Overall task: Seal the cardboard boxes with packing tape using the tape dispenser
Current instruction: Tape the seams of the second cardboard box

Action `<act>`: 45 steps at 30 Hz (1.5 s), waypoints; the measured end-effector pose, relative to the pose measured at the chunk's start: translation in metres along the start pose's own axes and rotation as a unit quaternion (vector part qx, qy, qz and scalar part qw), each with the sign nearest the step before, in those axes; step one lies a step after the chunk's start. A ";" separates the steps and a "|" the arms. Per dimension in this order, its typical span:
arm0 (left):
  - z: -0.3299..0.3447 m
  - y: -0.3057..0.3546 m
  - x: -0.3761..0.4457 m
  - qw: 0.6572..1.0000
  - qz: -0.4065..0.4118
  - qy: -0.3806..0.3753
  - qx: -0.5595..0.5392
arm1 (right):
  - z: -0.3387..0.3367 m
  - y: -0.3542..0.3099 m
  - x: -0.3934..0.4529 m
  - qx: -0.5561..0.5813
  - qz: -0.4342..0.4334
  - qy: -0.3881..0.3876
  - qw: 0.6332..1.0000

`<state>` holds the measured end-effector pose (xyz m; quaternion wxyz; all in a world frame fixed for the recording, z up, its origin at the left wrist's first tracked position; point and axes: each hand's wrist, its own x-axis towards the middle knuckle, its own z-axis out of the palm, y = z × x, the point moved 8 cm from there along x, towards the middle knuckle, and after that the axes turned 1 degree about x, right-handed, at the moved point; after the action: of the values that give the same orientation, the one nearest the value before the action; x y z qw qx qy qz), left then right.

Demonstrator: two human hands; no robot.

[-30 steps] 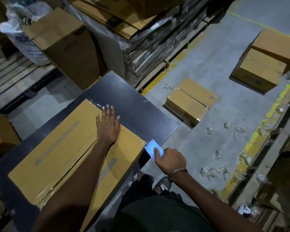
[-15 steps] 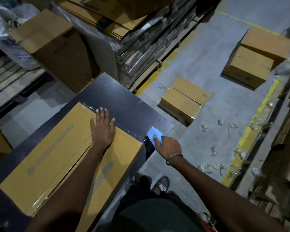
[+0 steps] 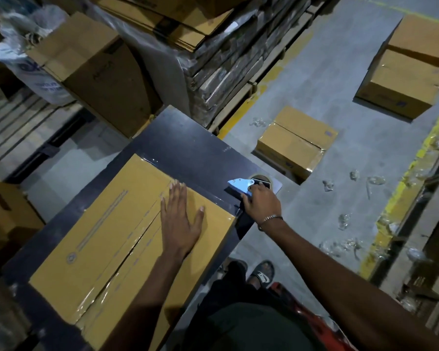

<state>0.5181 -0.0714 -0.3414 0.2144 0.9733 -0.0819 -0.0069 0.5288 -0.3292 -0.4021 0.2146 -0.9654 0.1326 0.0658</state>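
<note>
Since a second ago the right hand (image 3: 260, 201) has lifted the tape dispenser (image 3: 249, 184) from beside the box up onto the dark counter (image 3: 195, 148), gripping it. Left hand (image 3: 179, 219) lies flat, fingers straight, on the taped cardboard box (image 3: 107, 231). Sealed boxes (image 3: 294, 143) and crumpled tape scraps (image 3: 345, 221) litter the floor beyond; their labels are unreadable.

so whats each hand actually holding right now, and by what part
The right hand grips the tape dispenser by its handle end, at the table's corner. The left hand holds nothing; it presses flat on the cardboard box.
</note>
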 end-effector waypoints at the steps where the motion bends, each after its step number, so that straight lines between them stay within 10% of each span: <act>1: 0.003 0.004 -0.006 1.000 0.010 -0.004 0.005 | -0.011 -0.002 -0.015 0.070 0.034 0.031 0.996; 4: 0.016 0.017 -0.020 0.999 0.029 -0.023 0.019 | -0.024 -0.004 -0.073 0.287 0.172 0.086 0.938; 8: 0.026 0.022 -0.024 0.997 0.006 -0.043 0.065 | 0.016 -0.040 -0.137 0.509 0.319 -0.046 0.798; 17: 0.028 0.025 -0.024 0.995 0.000 -0.034 0.097 | 0.040 -0.085 -0.107 0.562 0.361 -0.049 0.743; 23: 0.026 0.026 -0.023 0.997 -0.028 -0.023 0.065 | 0.025 -0.052 -0.108 0.542 0.309 -0.074 0.778; 30: 0.026 0.024 -0.023 0.998 -0.019 -0.017 0.060 | 0.008 -0.070 -0.139 0.384 0.141 0.015 0.913; 41: 0.029 0.024 -0.025 0.997 -0.006 -0.015 0.079 | -0.011 -0.044 -0.076 0.278 0.139 -0.143 0.940; 45: 0.029 0.021 -0.024 0.997 -0.005 -0.006 0.080 | -0.022 -0.074 -0.070 0.249 0.000 -0.073 0.966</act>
<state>0.4895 -0.0985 -0.3593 0.1357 0.9876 -0.0783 -0.0078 0.4840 -0.2581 -0.3396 0.4570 -0.8743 0.1289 0.1009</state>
